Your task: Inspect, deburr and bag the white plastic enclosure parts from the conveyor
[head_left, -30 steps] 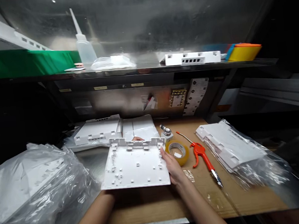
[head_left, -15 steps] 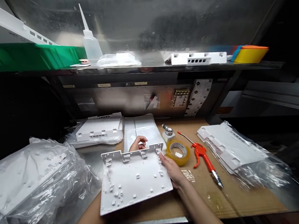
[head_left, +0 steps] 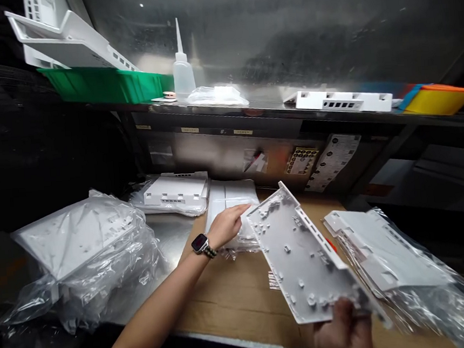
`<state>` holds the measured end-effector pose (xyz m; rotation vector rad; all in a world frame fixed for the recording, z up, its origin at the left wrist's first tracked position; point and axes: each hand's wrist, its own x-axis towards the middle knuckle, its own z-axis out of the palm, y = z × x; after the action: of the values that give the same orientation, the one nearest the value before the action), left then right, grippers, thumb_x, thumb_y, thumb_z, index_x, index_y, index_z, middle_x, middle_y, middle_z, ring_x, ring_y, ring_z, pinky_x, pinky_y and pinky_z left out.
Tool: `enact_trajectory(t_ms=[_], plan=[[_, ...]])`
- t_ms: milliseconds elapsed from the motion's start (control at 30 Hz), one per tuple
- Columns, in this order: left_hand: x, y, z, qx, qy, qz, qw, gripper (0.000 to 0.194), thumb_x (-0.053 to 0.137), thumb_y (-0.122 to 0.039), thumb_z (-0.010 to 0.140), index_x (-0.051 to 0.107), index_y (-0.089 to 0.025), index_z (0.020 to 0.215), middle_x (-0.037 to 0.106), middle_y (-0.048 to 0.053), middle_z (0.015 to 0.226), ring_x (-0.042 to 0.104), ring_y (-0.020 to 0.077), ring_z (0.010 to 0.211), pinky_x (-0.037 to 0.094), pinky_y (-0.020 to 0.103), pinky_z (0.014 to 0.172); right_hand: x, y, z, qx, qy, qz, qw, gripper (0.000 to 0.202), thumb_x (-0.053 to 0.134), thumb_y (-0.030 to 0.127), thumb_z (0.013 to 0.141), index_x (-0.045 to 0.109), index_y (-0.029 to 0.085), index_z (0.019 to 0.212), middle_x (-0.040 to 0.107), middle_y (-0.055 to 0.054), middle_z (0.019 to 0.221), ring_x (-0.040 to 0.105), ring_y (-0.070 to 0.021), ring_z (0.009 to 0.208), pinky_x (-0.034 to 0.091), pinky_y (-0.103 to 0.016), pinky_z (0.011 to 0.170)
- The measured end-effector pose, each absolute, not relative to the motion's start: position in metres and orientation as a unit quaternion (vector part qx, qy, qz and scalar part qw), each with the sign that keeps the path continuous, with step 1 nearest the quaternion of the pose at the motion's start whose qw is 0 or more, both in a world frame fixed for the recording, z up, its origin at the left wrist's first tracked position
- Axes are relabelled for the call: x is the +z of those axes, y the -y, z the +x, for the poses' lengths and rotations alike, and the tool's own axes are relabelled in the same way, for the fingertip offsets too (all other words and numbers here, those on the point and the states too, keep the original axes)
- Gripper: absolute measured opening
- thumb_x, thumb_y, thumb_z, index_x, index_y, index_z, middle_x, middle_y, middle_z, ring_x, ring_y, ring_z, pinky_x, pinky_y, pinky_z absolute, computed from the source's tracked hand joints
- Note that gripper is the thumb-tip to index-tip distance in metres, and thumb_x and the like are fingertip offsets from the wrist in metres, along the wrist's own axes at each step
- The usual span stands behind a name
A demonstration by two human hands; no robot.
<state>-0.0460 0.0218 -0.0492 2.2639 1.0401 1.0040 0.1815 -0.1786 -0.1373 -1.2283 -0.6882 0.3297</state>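
Note:
My right hand (head_left: pixel 343 329) grips a white plastic housing panel (head_left: pixel 300 254) by its lower edge. The panel is tilted, and small clips and posts stand out on the inner face turned toward me. My left hand (head_left: pixel 227 226), with a watch (head_left: pixel 201 244) on the wrist, hovers over a stack of clear plastic bags (head_left: pixel 234 194). Its index finger is stretched out close to the panel's upper left corner and the other fingers are partly curled; I see nothing in it. Whether that finger touches the panel I cannot tell.
Bagged white panels lie left (head_left: pixel 95 234) and right (head_left: pixel 388 247), and a white housing (head_left: pixel 176 189) stands at the back. Cardboard (head_left: pixel 222 299) covers the bench. Above, a shelf carries a green bin (head_left: pixel 106 86), a dropper bottle (head_left: pixel 183 75), a white housing (head_left: pixel 343 101) and a yellow container (head_left: pixel 436 99).
The panel has swung to the right and turned, now held by the right hand at its lower edge. My left hand has come out from behind it. The camera view has shifted left.

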Motion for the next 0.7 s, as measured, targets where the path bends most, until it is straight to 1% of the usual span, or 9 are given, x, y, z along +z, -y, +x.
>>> enact_trajectory(t_ms=[67,100,233,333,433,467,533,633,700], plan=[[-0.045,-0.023,-0.033,0.357,-0.361,0.833,0.220,0.066,0.048,0.004,0.085,0.065,-0.026,0.141,0.065,0.002,0.147,0.060,0.0189,0.137,0.046,0.037,0.119,-0.142,0.188,0.172,0.045,0.385,-0.578,0.718,0.067,0.064,0.058,0.096,0.059,0.012,0.145,0.076,-0.021,0.122,0.071,-0.0394,0.120,0.062,-0.052,0.094],[-0.043,-0.024,-0.027,0.356,-0.357,0.836,0.217,0.064,0.049,0.005,0.085,0.066,-0.025,0.138,0.067,0.003,0.145,0.061,0.0192,0.135,0.048,0.037,0.117,-0.143,0.191,0.165,0.025,0.427,-0.582,0.692,0.066,0.062,0.058,0.097,0.060,0.011,0.143,0.075,-0.022,0.122,0.070,-0.0395,0.121,0.060,-0.053,0.096],[-0.029,-0.026,-0.017,0.364,-0.377,0.829,0.195,0.049,0.053,0.005,0.089,0.072,-0.020,0.127,0.071,0.008,0.137,0.067,0.0206,0.126,0.055,0.041,0.108,-0.144,0.198,0.142,0.047,0.475,-0.614,0.629,0.053,0.050,0.049,0.106,0.060,0.015,0.145,0.075,-0.020,0.125,0.070,-0.0348,0.123,0.061,-0.047,0.095],[-0.019,-0.022,-0.020,0.364,-0.420,0.817,0.154,0.040,0.051,0.007,0.091,0.078,-0.019,0.105,0.066,0.009,0.145,0.067,0.0208,0.125,0.053,0.043,0.110,-0.143,0.200,0.137,0.059,0.445,-0.629,0.634,0.055,0.046,0.047,0.108,0.054,0.014,0.151,0.072,-0.020,0.131,0.066,-0.0346,0.129,0.062,-0.044,0.094],[-0.014,-0.015,-0.024,0.321,-0.441,0.829,0.122,0.030,0.057,0.005,0.090,0.077,-0.017,0.085,0.065,0.008,0.146,0.067,0.0235,0.123,0.053,0.048,0.109,-0.139,0.200,0.140,0.045,0.437,-0.634,0.637,0.057,0.046,0.047,0.108,0.051,0.014,0.154,0.067,-0.020,0.140,0.063,-0.0344,0.133,0.059,-0.045,0.100],[-0.013,-0.012,-0.025,0.302,-0.443,0.836,0.116,0.028,0.058,0.004,0.090,0.077,-0.017,0.086,0.066,0.009,0.145,0.068,0.0251,0.121,0.054,0.049,0.107,-0.137,0.199,0.141,0.038,0.443,-0.630,0.636,0.057,0.046,0.047,0.108,0.050,0.014,0.154,0.066,-0.020,0.141,0.063,-0.0341,0.133,0.058,-0.044,0.101],[-0.011,-0.009,-0.024,0.271,-0.447,0.846,0.105,0.036,0.054,0.005,0.088,0.077,-0.016,0.106,0.062,0.013,0.150,0.071,0.0278,0.116,0.058,0.050,0.102,-0.134,0.198,0.143,0.021,0.463,-0.623,0.630,0.057,0.046,0.047,0.108,0.050,0.014,0.155,0.066,-0.020,0.142,0.065,-0.0336,0.131,0.058,-0.043,0.100],[-0.006,-0.010,-0.021,0.259,-0.438,0.855,0.097,0.071,0.055,0.004,0.080,0.057,-0.018,0.146,0.046,0.013,0.164,0.072,0.0277,0.116,0.060,0.041,0.098,-0.129,0.198,0.142,-0.005,0.491,-0.619,0.614,0.055,0.045,0.045,0.109,0.052,0.014,0.154,0.069,-0.019,0.138,0.068,-0.0321,0.126,0.061,-0.039,0.093],[-0.001,-0.011,-0.017,0.270,-0.426,0.858,0.092,0.083,0.059,0.000,0.076,0.047,-0.022,0.155,0.039,0.009,0.169,0.072,0.0245,0.116,0.061,0.033,0.093,-0.125,0.199,0.141,-0.015,0.496,-0.617,0.611,0.053,0.046,0.043,0.109,0.052,0.015,0.153,0.069,-0.018,0.138,0.069,-0.0310,0.126,0.062,-0.036,0.090]])
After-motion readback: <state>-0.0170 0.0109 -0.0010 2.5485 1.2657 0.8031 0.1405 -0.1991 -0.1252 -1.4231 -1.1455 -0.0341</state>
